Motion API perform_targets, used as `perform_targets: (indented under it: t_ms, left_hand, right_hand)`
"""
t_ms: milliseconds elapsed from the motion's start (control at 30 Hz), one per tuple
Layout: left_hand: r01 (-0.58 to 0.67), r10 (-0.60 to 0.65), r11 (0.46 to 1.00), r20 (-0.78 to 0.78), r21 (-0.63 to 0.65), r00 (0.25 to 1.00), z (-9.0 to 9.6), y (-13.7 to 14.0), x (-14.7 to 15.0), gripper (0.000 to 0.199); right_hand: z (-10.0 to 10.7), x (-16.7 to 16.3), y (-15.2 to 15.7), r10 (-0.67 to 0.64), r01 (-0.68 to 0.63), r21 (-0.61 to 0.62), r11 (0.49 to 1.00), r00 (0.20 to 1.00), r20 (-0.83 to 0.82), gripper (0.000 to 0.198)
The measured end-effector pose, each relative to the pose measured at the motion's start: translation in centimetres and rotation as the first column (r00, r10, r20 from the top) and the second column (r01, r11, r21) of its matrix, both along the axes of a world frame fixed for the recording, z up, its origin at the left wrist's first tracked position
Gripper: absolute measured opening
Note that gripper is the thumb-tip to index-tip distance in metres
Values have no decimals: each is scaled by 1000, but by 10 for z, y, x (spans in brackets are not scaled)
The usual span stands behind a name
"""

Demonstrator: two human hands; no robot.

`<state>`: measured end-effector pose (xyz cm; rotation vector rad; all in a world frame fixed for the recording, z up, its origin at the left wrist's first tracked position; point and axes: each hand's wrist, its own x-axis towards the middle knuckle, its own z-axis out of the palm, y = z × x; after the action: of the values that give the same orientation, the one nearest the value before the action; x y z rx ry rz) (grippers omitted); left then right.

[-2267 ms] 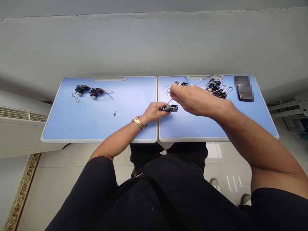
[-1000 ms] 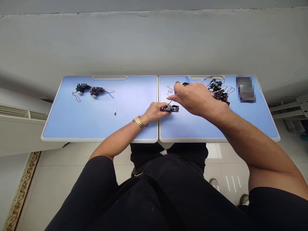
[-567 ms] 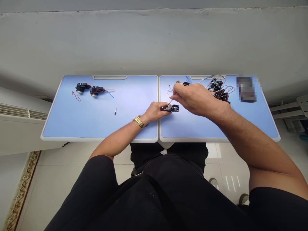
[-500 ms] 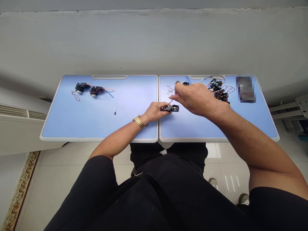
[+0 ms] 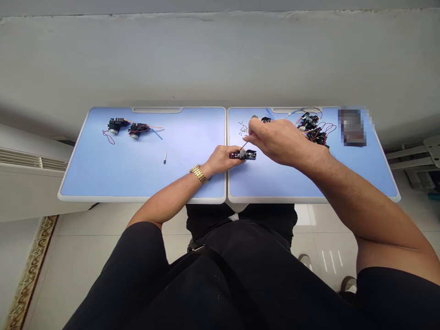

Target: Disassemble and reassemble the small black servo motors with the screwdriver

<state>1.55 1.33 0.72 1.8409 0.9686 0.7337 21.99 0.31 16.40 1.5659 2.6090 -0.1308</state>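
Note:
My left hand (image 5: 222,159) is closed around one end of a small black mechanical assembly (image 5: 250,155), holding it just right of the seam between the two tabletops. Above it, my right hand (image 5: 271,139) pinches a screwdriver (image 5: 244,145); its thin shaft slants down to the assembly, and the handle is mostly hidden by my fingers. Small screws (image 5: 243,129) lie scattered beyond the assembly. Another black part (image 5: 265,120) shows partly behind my right hand.
Two black assemblies with wires (image 5: 137,130) lie on the left tabletop (image 5: 113,178), with a small pen-like item (image 5: 165,157) nearer me. Several wired black assemblies (image 5: 316,135) are heaped right of my right hand. A blurred dark rectangular object (image 5: 353,127) lies at the far right.
My right hand has shifted very slightly over the assembly, the screwdriver still in it. My left hand keeps the same grip and place.

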Motion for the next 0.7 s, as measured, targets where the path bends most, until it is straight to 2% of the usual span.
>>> perform_targets:
  t_ms: [167,333,400,500,700]
  left_hand:
    - [-8,8,1000,-5,6,1000,0,0,0,15]
    - [-16,16,1000,3,1,1000,-2,0,0,17]
    - [-13,13,1000,4,0,1000,-1,0,0,16]
    - [-9,9,1000,13,0,1000,-1,0,0,16]
    - [-2,2,1000,19,11,1000,-3,0,0,15]
  right_hand:
    - [2,-1,-1,-73,72,21,997,997,30,40]
    - [6,7,-1,43,-48,-59,997,995,-86,31]
    - [6,7,-1,56,-61,-68,996,995,-86,28]
    - [4,2,-1,16,-17,-42,999,999,-28,28]
    - [6,-3,-2,-101,101,5,995,994,48,42]
